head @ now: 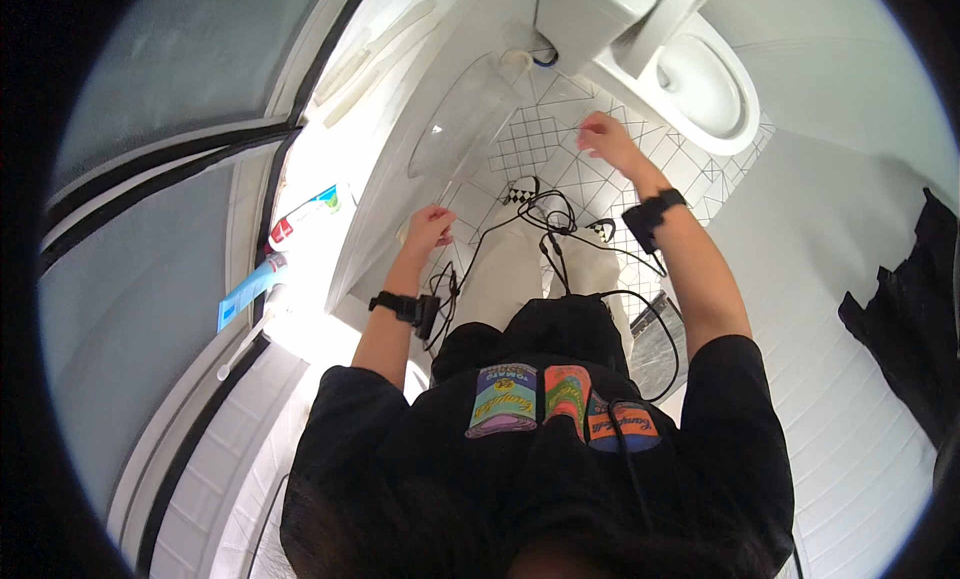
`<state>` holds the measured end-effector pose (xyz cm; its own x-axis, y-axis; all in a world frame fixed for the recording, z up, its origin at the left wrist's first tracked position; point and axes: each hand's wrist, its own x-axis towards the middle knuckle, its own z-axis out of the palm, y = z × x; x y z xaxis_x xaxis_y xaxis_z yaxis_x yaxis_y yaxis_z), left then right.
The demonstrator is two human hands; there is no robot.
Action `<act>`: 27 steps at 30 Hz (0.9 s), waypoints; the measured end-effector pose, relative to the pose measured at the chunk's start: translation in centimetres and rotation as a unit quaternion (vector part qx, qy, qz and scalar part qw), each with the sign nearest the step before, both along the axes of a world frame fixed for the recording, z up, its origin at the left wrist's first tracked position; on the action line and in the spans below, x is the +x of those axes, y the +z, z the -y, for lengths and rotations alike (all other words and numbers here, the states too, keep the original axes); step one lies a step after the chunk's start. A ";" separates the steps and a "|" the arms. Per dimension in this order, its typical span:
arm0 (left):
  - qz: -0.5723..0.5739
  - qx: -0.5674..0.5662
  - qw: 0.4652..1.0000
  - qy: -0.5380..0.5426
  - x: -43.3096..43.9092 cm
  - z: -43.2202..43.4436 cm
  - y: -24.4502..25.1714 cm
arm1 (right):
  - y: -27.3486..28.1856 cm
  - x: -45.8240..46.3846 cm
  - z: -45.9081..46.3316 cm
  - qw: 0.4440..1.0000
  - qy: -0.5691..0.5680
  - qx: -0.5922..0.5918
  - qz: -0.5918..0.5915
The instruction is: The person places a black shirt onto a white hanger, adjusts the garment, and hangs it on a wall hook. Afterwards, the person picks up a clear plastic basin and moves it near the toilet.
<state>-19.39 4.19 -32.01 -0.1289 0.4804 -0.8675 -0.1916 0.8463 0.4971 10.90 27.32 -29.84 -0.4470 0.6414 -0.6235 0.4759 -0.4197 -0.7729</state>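
My left hand (431,230) hovers left of my legs, its fingers loosely curled with nothing visible between them. Out ahead on the right, my right hand (606,142) hangs above the tiled floor (536,140). Its fingers are bent and slightly apart, and I see nothing in them. Nearest to it is a white toilet bowl (709,91), apparently with its lid (667,27) raised. A clear transparent panel (465,121) lies beyond my left hand. Each wrist wears a black strapped device, the left one (409,309) and the right one (652,219).
Black cables (555,215) loop before my legs. On the bright window ledge at left lie a white toothpaste tube (307,217), a light-blue tube (251,290) and a slim white-handled item (244,350). Dark fabric (900,316) hangs at right. A white wall (810,226) bounds that side.
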 end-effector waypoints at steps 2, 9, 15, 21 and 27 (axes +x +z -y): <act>-0.013 0.024 1.000 -0.012 -0.2 0.1 1.3 | 2.4 4.8 0.3 0.991 -0.131 0.033 -0.023; -0.029 0.068 0.990 -0.124 3.6 -1.5 4.1 | 6.4 19.9 6.8 0.949 -0.300 0.052 0.082; -0.031 0.072 0.987 -0.143 9.4 -3.4 5.1 | 7.5 30.4 16.6 0.908 -0.403 -0.010 0.110; -0.079 0.100 0.978 -0.165 15.2 -5.4 7.4 | 8.7 38.0 23.2 0.852 -0.515 -0.015 0.096; -0.059 0.123 0.961 -0.243 21.4 -8.0 10.4 | 10.4 42.7 28.6 0.810 -0.578 0.046 0.088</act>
